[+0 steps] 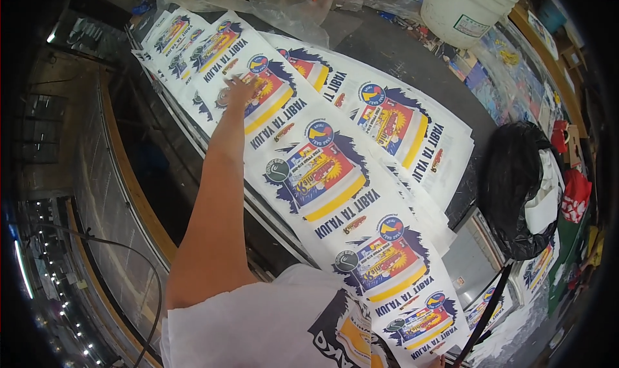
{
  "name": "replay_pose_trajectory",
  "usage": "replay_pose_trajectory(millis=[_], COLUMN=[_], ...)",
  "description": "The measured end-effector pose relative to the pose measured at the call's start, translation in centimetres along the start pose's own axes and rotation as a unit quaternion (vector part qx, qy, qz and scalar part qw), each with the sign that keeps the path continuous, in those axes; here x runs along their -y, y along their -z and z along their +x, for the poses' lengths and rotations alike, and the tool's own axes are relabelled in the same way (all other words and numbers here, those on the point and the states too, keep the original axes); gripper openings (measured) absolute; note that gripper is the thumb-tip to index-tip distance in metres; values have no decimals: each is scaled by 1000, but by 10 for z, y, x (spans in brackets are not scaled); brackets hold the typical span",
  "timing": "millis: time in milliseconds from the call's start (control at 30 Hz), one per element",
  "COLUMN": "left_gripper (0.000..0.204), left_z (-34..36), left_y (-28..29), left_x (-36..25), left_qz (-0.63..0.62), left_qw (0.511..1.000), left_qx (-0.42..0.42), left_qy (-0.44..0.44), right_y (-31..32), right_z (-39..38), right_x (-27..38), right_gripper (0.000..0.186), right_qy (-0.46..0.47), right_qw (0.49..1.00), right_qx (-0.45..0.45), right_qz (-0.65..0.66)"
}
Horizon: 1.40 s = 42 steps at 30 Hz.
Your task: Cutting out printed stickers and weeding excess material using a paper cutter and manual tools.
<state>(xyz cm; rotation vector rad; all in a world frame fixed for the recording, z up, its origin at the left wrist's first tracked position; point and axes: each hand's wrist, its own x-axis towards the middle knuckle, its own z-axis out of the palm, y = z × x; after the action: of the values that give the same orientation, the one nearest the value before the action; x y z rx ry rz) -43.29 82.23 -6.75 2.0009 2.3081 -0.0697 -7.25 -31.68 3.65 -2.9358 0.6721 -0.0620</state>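
1. Here, the left hand is reaching out along a long strip of printed white sacks, its fingers lying flat and spread on one colourful panel, not clamped round anything.
2. The right hand is not appearing in the view, so its state cannot be told.
3. The strip is running diagonally across a dark worktable, from the far left corner down toward the person's white-shirted chest, with a second layer of sacks lying just beside it on the right.
4. A white bucket is standing at the table's far edge, and clear plastic sheeting is bunching near it.
5. A black plastic bag is sitting at the right, probably holding white cloth.
6. The room is looking dim and cluttered, with lights glinting low on the left.
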Motion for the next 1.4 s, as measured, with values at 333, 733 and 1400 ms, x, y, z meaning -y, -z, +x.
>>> replay_pose_trajectory(millis=[333, 733, 1400], left_gripper=[99, 72, 89], left_z=[71, 82, -284], left_y=[-2, 16, 25], left_x=[-28, -100, -185], left_qz=[26, 177, 21], left_qw=[997, 931, 676], left_qx=[6, 30, 87], left_qy=[-79, -317, -731], right_y=[5, 11, -44], right_z=[-10, -4, 35], right_x=[30, 49, -59], right_gripper=[36, 37, 42], right_qy=[6, 15, 11], right_qw=[997, 992, 989], right_qx=[16, 35, -9], right_qz=[-73, -121, 149])
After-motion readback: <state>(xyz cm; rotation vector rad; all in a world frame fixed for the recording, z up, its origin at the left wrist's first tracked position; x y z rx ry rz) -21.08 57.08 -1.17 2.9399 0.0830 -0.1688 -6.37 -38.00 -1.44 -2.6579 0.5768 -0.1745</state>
